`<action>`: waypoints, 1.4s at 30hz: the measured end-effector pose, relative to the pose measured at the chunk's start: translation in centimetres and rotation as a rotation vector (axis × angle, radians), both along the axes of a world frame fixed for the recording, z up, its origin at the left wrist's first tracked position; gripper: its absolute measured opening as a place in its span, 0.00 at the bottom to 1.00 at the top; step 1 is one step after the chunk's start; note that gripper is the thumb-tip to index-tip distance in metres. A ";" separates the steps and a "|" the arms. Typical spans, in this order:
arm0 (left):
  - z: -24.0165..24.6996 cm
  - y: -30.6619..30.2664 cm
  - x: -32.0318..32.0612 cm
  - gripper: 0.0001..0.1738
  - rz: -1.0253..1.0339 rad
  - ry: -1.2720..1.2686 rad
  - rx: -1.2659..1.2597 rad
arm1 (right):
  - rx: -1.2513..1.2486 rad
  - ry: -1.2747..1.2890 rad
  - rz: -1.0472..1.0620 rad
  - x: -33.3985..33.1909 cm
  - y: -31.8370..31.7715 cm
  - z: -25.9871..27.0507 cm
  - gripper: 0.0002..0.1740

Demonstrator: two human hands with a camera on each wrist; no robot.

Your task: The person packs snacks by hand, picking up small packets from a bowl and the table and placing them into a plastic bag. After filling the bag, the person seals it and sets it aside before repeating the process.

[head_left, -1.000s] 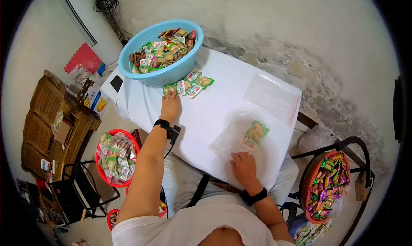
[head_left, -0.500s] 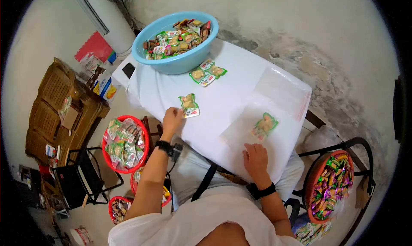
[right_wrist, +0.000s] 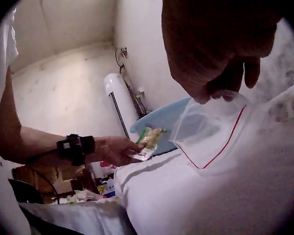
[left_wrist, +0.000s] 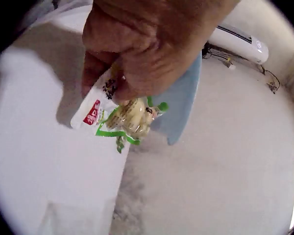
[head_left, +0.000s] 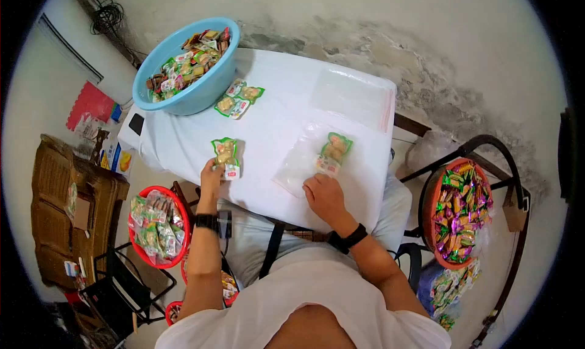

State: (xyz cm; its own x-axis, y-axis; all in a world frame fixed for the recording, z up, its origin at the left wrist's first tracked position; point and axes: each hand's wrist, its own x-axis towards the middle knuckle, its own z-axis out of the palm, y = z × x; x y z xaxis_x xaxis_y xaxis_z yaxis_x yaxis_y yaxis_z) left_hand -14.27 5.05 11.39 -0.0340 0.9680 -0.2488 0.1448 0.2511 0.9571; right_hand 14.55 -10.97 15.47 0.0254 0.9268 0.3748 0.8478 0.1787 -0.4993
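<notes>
My left hand [head_left: 211, 177] pinches the white lower end of a small green-and-white snack packet [head_left: 225, 151] over the left part of the table. Pale pieces show through its clear front in the left wrist view, the packet [left_wrist: 132, 117] hanging from thumb and fingers. On the right, my right hand [head_left: 326, 197] holds the edge of a clear plastic bag [head_left: 295, 160]. A red line runs along the mouth of this bag [right_wrist: 225, 142] in the right wrist view. Another green-edged packet [head_left: 336, 148] lies within the bag's outline.
Several similar packets [head_left: 248, 93] lie beside a blue basin [head_left: 207, 96] full of snacks. More clear bags [head_left: 350, 96] lie at the table's far right. Red baskets of packets [head_left: 159, 227] and wrapped sweets [head_left: 463, 209] stand on either side. A black phone [head_left: 136, 125] lies at the left edge.
My left hand has brought one packet from beside the basin toward the table's near edge. The right hand has stayed at the bag. The head view has shifted.
</notes>
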 end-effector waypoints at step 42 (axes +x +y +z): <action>-4.2 -4.4 23.1 0.29 -0.496 -0.042 0.007 | 0.170 0.123 0.077 0.9 -0.4 0.0 0.04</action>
State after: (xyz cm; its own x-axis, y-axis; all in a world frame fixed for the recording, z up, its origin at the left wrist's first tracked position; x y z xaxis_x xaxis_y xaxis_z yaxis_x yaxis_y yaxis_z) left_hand 8.79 0.64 7.21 0.4412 0.8664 -0.2339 0.2065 0.1556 0.9660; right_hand 15.48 -11.36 15.44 0.0126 0.8512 0.5246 0.7628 0.3311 -0.5555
